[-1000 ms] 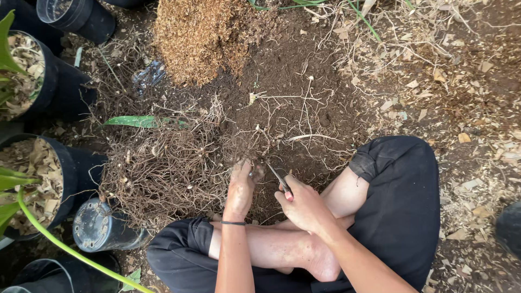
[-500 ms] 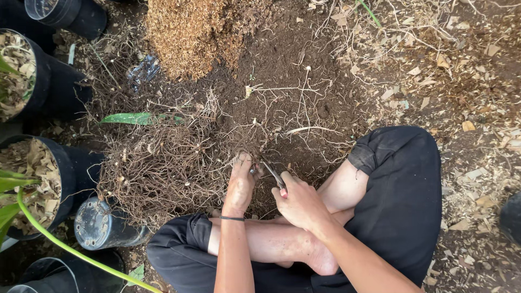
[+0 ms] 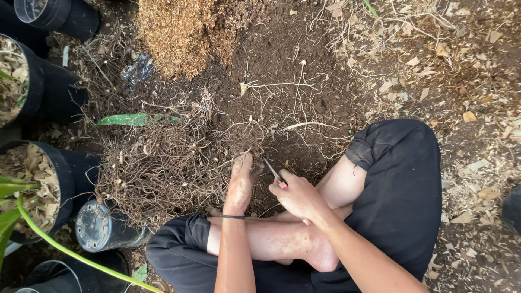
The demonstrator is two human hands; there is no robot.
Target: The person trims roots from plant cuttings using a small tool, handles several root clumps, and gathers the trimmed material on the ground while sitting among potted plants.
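Note:
I sit cross-legged on bare soil, black shorts on my legs. My left hand [image 3: 240,184], dusted with earth and with a dark band at the wrist, pinches into a big tangle of dry brown roots [image 3: 168,163] lying on the ground ahead. My right hand [image 3: 299,196] is closed around small pruning snips [image 3: 274,173] with a reddish handle; the blades point up and left toward the roots beside my left fingers. Thin pale roots [image 3: 293,103] trail over the dark soil beyond.
A heap of tan wood shavings [image 3: 184,32] lies at the top. Black plastic pots [image 3: 49,87] stand along the left, two filled with dry leaves, and one pot [image 3: 103,227] lies tipped by my left knee. A green leaf [image 3: 127,119] and stem cross the left side. Dry mulch covers the right.
The view has shifted slightly. Both hands stay at the root clump, with the snips held close to the left fingers throughout.

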